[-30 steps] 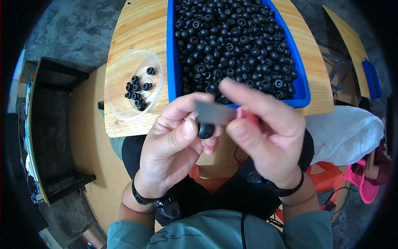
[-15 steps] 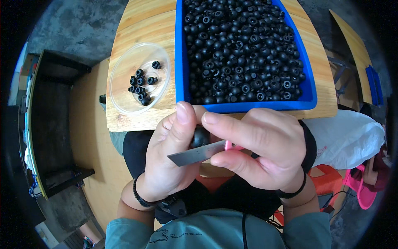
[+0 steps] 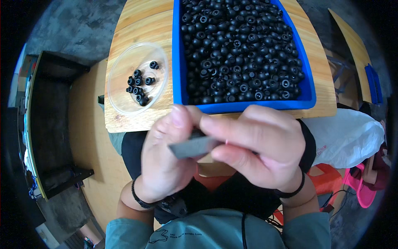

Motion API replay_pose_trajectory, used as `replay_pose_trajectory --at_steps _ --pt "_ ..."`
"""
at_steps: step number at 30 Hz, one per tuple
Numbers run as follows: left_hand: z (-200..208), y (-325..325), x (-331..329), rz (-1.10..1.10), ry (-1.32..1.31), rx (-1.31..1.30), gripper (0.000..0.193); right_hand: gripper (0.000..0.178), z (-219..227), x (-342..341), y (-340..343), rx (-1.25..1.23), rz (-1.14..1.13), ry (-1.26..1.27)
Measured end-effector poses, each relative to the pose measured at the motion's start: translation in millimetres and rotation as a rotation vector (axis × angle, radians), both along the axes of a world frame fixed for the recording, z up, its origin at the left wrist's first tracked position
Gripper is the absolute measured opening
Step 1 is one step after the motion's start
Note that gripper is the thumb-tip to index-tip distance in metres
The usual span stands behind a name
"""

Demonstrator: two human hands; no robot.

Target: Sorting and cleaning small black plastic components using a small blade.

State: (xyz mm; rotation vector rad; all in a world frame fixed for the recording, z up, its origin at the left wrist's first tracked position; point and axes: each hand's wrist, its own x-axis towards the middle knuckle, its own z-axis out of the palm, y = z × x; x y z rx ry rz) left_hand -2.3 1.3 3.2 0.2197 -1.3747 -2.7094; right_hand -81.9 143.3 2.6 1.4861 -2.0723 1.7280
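Observation:
My left hand [image 3: 163, 143] is closed, thumb up, around a black rubbery ball-shaped part [image 3: 197, 133], mostly hidden now behind the blade and fingers. In my right hand [image 3: 267, 143], pinched between thumb and fingers, is a small knife [image 3: 188, 148]; only a trace of its pink handle shows. Its flat blade points left across the black part, blurred by motion; whether the edge touches the part I cannot tell. Just beyond my hands stands a blue bin [image 3: 253, 106] heaped with black parts [image 3: 240, 54]. Left of it, several like parts [image 3: 138, 81] lie in a round clear plastic dish [image 3: 117, 97].
Bin and dish stand on a wooden table [image 3: 118, 121] whose near edge is just past my hands. A white plastic bag [image 3: 348, 135] lies at the right, near an orange stool [image 3: 323, 180] and a pink chair [image 3: 365, 197]. A dark shelf unit [image 3: 52, 124] stands at left.
The blade has tilted and shifted slightly up over the black part, covering more of it. Both hands remain together in nearly the same place; the left one is now blurred.

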Motion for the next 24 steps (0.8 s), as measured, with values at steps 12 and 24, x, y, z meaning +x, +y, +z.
replay_pose_trajectory --at_steps 12,24 --pt "1.5 -55.6 -45.9 0.492 0.113 -1.652 0.013 0.033 3.4 -9.2 19.6 -0.143 -0.224 -0.456" --pt "-9.4 -14.6 -92.6 0.119 0.185 -1.968 0.01 0.031 4.8 -16.3 34.1 -0.192 -0.237 -0.473"
